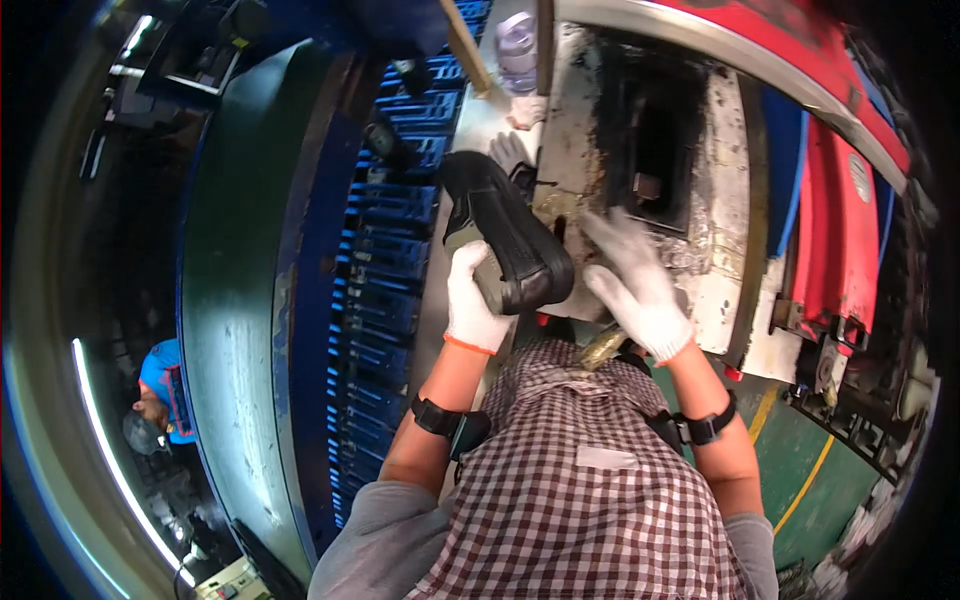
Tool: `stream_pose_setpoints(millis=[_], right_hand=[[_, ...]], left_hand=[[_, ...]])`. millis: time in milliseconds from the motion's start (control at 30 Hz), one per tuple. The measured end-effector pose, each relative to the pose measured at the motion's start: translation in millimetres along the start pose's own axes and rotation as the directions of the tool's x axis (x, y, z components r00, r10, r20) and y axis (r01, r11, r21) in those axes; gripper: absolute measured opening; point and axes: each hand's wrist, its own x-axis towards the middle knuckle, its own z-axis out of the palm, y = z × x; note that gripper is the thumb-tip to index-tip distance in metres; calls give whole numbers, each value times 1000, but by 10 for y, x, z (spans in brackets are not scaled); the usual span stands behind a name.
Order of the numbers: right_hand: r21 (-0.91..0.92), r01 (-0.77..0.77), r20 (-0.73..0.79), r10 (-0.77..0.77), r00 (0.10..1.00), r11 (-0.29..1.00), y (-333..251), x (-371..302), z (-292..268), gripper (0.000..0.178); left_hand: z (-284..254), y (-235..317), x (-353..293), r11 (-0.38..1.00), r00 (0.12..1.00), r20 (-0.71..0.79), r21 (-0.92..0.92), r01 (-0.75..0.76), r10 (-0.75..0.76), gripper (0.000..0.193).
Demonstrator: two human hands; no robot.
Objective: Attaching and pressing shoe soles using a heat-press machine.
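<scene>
My left hand (473,305), in a white knitted glove with an orange cuff edge, is closed around a black shoe (520,240) with a grey-olive part along one side. The shoe is tilted, one end up and away to the left, the other near my waist. To the right, my right hand (640,290), also in a white glove, holds nothing. Its fingers are spread and partly smeared by motion, over the near part of a stained metal plate (722,185). A dark rectangular recess (655,165) lies in the plate beyond this hand.
A blue slatted conveyor (385,300) runs along my left side, with dark objects on it. A clear bottle (517,50) and a grey glove-like shape (512,155) are beyond the shoe. Red machine housing (840,230) stands at right. A person in blue (165,390) is far left.
</scene>
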Motion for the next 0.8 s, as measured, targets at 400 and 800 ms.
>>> stream_pose_setpoints(millis=[400, 800], right_hand=[[-434, -5, -239, -110, 965, 901, 378, -423, 235, 37], [-470, -86, -227, -26, 974, 879, 391, -428, 279, 27]], left_hand=[[-2706, 1777, 1406, 760, 681, -439, 588, -276, 586, 33], [-2312, 1736, 1593, 164, 565, -236, 971, 176, 791, 91]])
